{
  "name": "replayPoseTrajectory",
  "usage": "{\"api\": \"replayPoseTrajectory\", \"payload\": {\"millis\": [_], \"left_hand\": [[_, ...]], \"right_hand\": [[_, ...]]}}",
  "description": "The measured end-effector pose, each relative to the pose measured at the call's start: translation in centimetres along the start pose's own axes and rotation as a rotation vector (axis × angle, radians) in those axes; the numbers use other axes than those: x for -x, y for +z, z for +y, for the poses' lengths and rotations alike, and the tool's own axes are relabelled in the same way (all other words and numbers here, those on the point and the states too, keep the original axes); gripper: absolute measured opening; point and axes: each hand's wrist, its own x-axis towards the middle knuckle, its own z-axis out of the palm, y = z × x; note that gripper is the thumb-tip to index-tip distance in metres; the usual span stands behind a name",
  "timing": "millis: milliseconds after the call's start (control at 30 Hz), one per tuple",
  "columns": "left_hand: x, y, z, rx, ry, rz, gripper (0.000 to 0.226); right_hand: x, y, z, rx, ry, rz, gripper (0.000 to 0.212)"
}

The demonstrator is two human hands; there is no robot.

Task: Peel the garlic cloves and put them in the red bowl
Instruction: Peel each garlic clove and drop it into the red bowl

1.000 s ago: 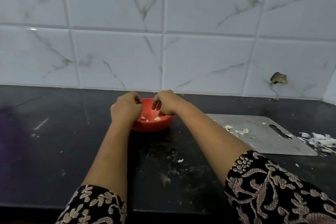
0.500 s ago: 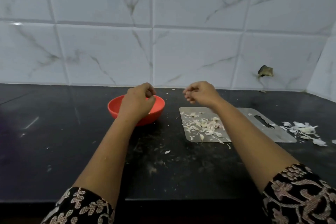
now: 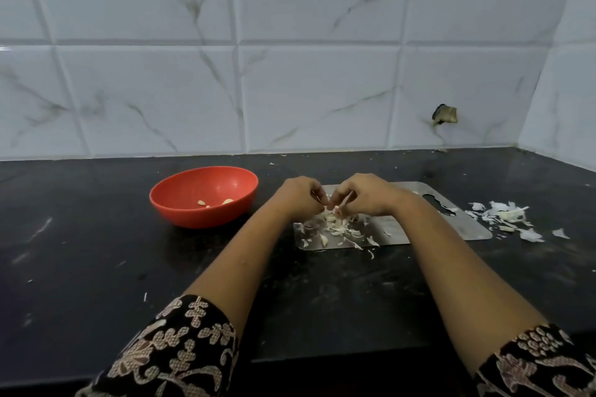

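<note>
Head view: both hands are seen just right of centre, brought together over the left part of a metal board. The fingers of the left hand and of the right hand are curled inward, and a small pale garlic clove is pinched between their tips, just above a heap of peel scraps lying on the board. The red bowl is set on the dark desk left of centre, near the left hand and not touched by it. A few peeled cloves are seen at its bottom. A second heap of dry skins is spread on the desk at the right of the frame, just beside the board's handle end. Patterned sleeves are seen along the lower edge, and white marbled tiles fill the upper half.
</note>
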Motion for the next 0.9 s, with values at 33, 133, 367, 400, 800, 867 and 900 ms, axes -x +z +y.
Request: {"api": "replayPoseTrajectory", "payload": {"millis": [33,133,367,400,800,867,900], "left_hand": [[-0.1,0.4,-0.2,0.007,-0.003,0.022,0.014],[-0.1,0.6,-1.1,-0.006,-0.004,0.066,0.014],[0.2,0.4,-1.6,0.021,0.035,0.044,0.017],[0.2,0.4,-1.6,0.020,0.035,0.049,0.017],[0.2,0.8,-1.6,0.119,0.046,0.158,0.024],[0.3,0.7,-1.4,0.249,0.039,0.151,0.023],[0.4,0.6,-1.2,0.307,0.034,0.131,0.022]], "right_hand": [[0.0,0.1,0.0,0.015,-0.003,-0.004,0.017],[-0.3,0.7,-0.9,0.093,0.002,-0.009,0.016],[-0.2,1.1,-2.1,0.191,0.016,0.046,0.022],[-0.1,1.3,-2.3,0.209,0.014,0.048,0.023],[-0.3,2.1,-2.8,0.049,-0.038,0.242,0.017],[-0.3,1.8,-2.6,0.005,-0.046,0.314,0.013],[-0.3,1.7,-2.5,0.001,-0.038,0.337,0.010]]}}
